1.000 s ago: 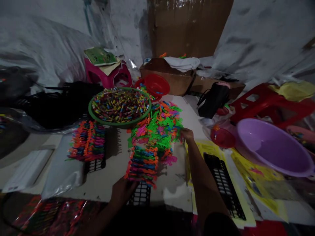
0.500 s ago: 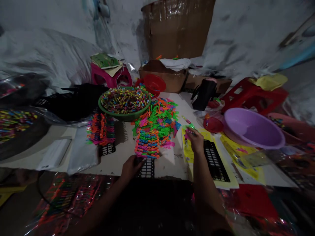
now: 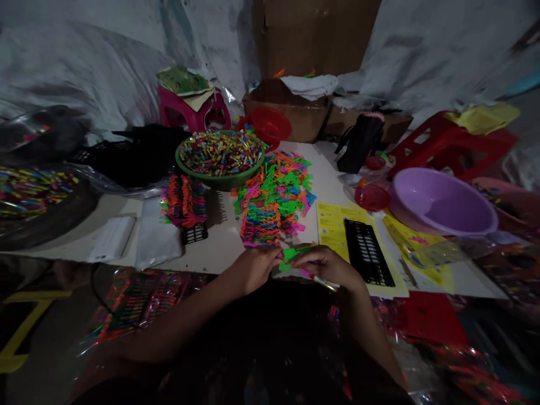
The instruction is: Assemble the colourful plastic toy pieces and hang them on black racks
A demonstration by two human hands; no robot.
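At the table's front edge my two hands meet over a small green plastic toy piece (image 3: 289,257). My left hand (image 3: 258,268) is closed, its fingertips pinching the piece's left end, where a bit of pink shows. My right hand (image 3: 331,266) grips the right end from the other side. A thin tube with a pink end (image 3: 323,281) sticks out below my right fingers. Just behind the hands lies a row of colorful plastic pieces (image 3: 260,222) on a black rack mostly hidden. Beyond it spreads a loose pile of neon pieces (image 3: 282,180).
A green basin (image 3: 223,184) full of small colored tubes stands behind left. Another filled rack (image 3: 183,202) and plastic bags (image 3: 158,236) lie left. To the right are a black rack (image 3: 368,253) on yellow sheets (image 3: 333,222), a red bowl (image 3: 372,198) and a purple basin (image 3: 442,202).
My right hand has come left and nearer from the yellow sheets with the green piece. My left hand has left the black rack and joined it. The view has tilted downward.
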